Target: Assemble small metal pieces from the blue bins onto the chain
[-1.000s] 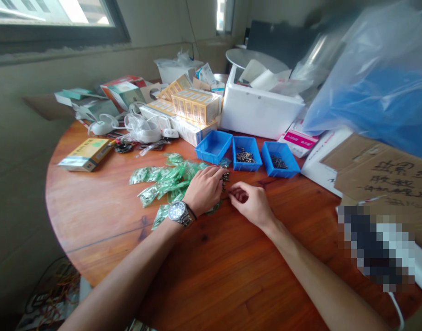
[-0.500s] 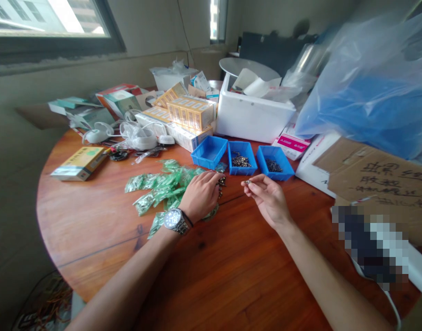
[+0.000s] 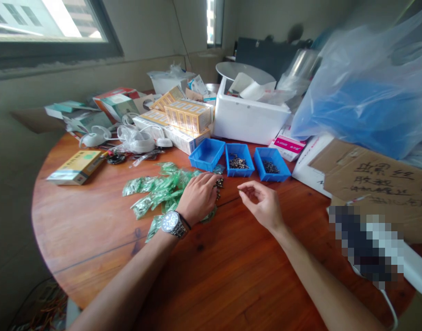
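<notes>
My left hand (image 3: 198, 196), wearing a wristwatch (image 3: 172, 223), is palm down with its fingers curled together. Small dark and brassy screws (image 3: 219, 183) show at its fingertips; what lies under the palm is hidden. Green plastic packets (image 3: 162, 191) with small metal parts spread beside and behind this hand. A little to the right, my right hand (image 3: 262, 204) pinches thumb and forefinger together on a tiny piece, seemingly a screw (image 3: 240, 190). Beyond the hands stand a blue bin (image 3: 207, 162) with no parts showing, a bin of brassy screws (image 3: 239, 162) and one of dark screws (image 3: 270, 167).
Yellow-white boxes (image 3: 186, 117) and a white foam box (image 3: 252, 118) stand behind the bins. White round devices with cables (image 3: 142, 140) and a yellow box (image 3: 75, 166) lie left. A cardboard box (image 3: 379, 179) and plastic bag (image 3: 362, 101) crowd the right of the wooden table (image 3: 211, 285).
My right hand has turned and shifted slightly left, its thumb and forefinger closing into a rounder pinch. The left hand stays by the screws. The whole view has shifted slightly.
</notes>
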Tool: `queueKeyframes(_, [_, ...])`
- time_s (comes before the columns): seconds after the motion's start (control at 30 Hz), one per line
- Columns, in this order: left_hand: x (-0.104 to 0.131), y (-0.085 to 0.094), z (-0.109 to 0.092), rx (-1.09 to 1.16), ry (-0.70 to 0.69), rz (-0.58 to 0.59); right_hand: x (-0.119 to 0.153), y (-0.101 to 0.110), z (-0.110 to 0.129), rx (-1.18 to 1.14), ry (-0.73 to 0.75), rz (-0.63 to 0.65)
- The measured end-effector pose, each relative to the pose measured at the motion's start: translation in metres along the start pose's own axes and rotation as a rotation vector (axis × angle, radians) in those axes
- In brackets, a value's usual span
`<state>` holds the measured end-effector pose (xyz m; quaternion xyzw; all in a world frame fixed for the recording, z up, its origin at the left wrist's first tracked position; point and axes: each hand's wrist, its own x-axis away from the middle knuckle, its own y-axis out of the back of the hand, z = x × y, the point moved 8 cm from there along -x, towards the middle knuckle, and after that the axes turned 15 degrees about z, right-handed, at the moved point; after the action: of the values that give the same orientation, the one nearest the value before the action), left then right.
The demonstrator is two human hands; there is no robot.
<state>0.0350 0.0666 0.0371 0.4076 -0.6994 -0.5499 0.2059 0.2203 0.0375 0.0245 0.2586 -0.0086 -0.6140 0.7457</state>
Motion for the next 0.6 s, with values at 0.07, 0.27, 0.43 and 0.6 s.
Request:
queueKeyframes(0.07, [0.0, 0.001, 0.001, -0.003, 0.003, -0.009, -0.002, 0.003, 0.005, 0.06, 0.013, -0.007])
queueKeyframes(0.27, [0.0, 0.001, 0.002, -0.008, -0.007, -0.014, -0.047, 0.031, 0.026, 0.313, 0.105, -0.111])
queueKeyframes(0.43, [0.0, 0.003, 0.003, -0.015, -0.002, -0.019, -0.091, 0.04, 0.03, 0.517, 0.128, -0.101])
queueKeyframes(0.6, [0.001, 0.01, 0.002, -0.026, 0.009, -0.051, -0.067, 0.0, 0.015, 0.453, 0.086, 0.057])
